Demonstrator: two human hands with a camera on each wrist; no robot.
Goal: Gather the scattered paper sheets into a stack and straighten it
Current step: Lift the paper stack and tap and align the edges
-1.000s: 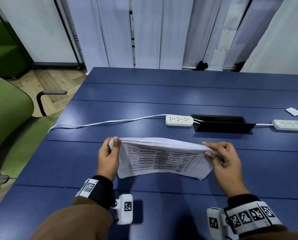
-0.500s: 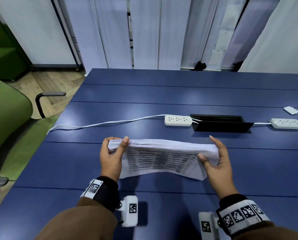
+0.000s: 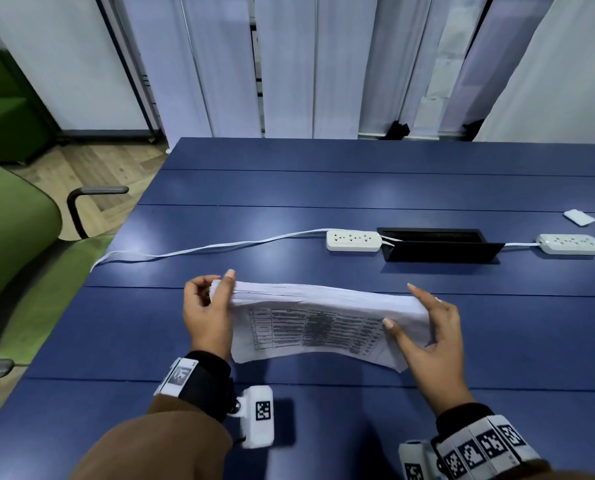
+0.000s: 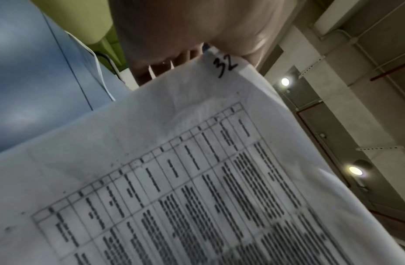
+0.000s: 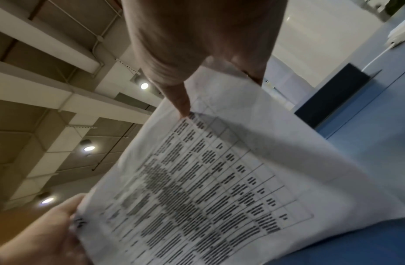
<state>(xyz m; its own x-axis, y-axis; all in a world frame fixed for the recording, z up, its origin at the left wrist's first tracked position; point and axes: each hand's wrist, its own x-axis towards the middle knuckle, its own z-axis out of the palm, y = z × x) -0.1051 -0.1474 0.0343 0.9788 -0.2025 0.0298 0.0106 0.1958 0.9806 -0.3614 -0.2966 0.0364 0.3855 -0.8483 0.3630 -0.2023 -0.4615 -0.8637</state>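
Observation:
A stack of white paper sheets [image 3: 309,327], its front sheet printed with a table, stands on its long edge on the blue table [image 3: 323,188]. My left hand [image 3: 216,289] grips the stack's left end, thumb over the top edge and fingers curled behind. My right hand [image 3: 417,317] holds the right end, thumb pressed on the front sheet and fingers behind. The left wrist view shows the printed sheet [image 4: 197,179] marked "32" under my left hand [image 4: 185,44]. In the right wrist view my right hand [image 5: 197,53] has its thumb on the sheet [image 5: 219,179].
Beyond the stack lie a white power strip [image 3: 353,240] with a long cable [image 3: 202,249], a black cable box [image 3: 441,249], a second strip [image 3: 571,244] and a small white card [image 3: 579,217]. A green chair [image 3: 15,258] stands at the table's left edge.
Both hands have shifted along the ends of the stack. The right hand has slid lower, its thumb now on the front sheet. The stack stays upright between them.

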